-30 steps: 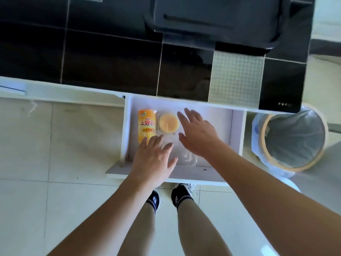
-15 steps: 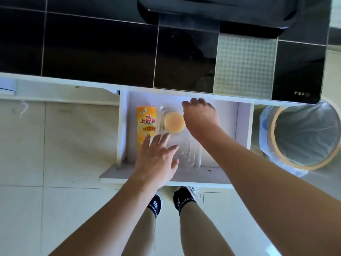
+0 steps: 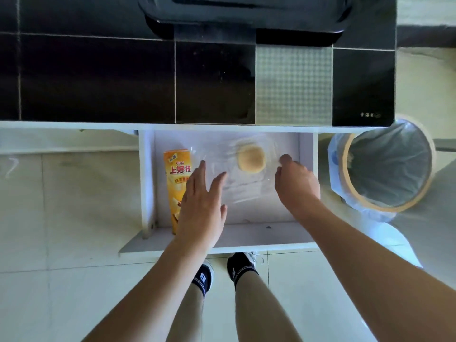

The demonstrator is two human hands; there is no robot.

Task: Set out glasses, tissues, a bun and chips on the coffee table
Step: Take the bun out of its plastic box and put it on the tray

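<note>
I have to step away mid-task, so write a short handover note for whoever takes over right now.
Left hand: open, fingers straight, over the chips can in the open drawer.
Right hand: fingers curled at the right edge of the bun's clear pack; whether it grips is unclear.
Bun: in that pack, in the drawer, right of the can.
Done: drawer opened.
Left: move bun and chips to the table; glasses and tissues not in view.

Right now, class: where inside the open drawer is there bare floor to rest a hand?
Bare: the near strip of the drawer between left hand and right hand. Crowded: chips can on the left, bagged bun at the back.
</note>
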